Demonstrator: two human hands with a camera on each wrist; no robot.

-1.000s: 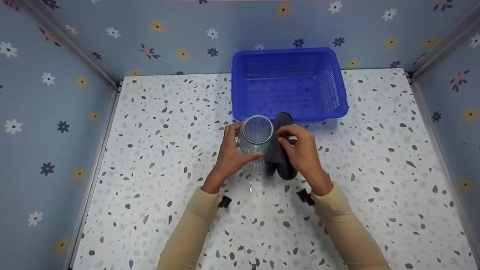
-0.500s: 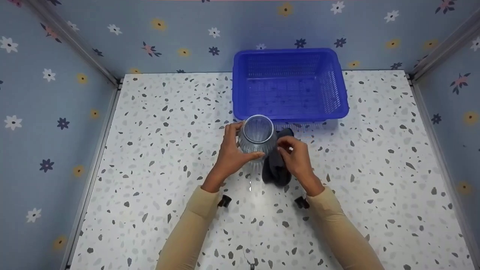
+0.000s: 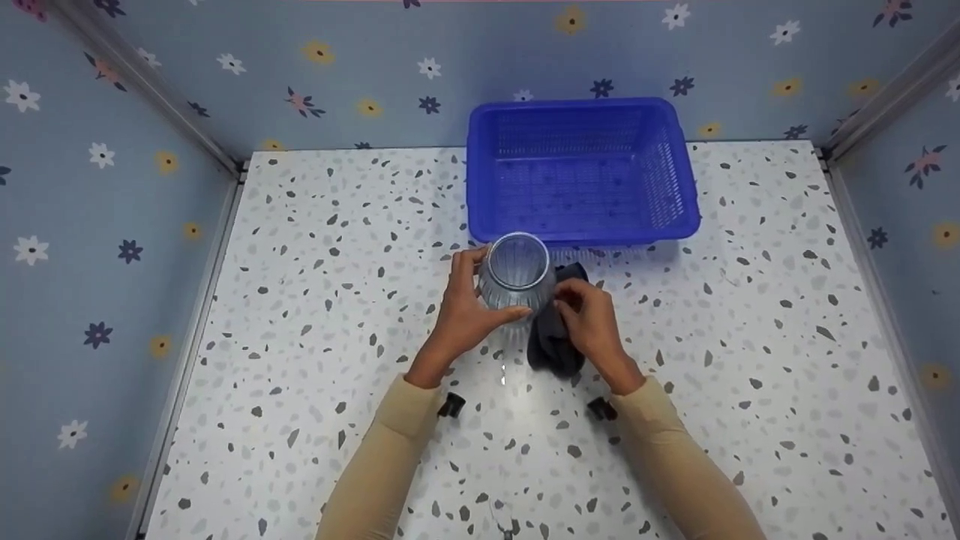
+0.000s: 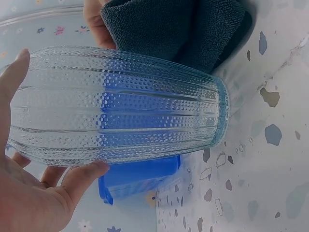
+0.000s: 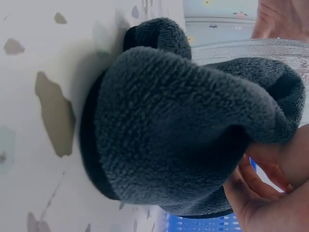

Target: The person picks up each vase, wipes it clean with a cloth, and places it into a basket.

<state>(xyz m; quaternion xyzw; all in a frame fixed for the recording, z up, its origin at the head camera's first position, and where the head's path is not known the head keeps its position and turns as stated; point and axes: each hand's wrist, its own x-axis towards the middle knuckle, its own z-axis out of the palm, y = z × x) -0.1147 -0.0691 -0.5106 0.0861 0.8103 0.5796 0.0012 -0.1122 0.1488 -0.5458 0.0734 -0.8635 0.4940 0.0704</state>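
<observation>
A clear ribbed glass vase (image 3: 516, 296) with a bumpy texture stands upright on the speckled table, its round mouth facing up. My left hand (image 3: 463, 313) grips it from the left, thumb on the near side and fingers on the far side. On its right is a dark grey terry cloth (image 3: 553, 351), bunched up. My right hand (image 3: 598, 324) pinches this cloth, which lies against the vase's side in the left wrist view. Folds of the cloth (image 5: 159, 125) reach down to the table in the right wrist view and hide part of the vase.
A blue plastic basket (image 3: 581, 241) with slotted walls stands just behind the vase, near the back wall. Flower-patterned panels (image 3: 360, 67) enclose the table (image 3: 337, 262) at the back and both sides.
My right hand has moved the cloth down along the vase's right side, toward me, mostly in the first half second. The left hand and the vase have stayed in place.
</observation>
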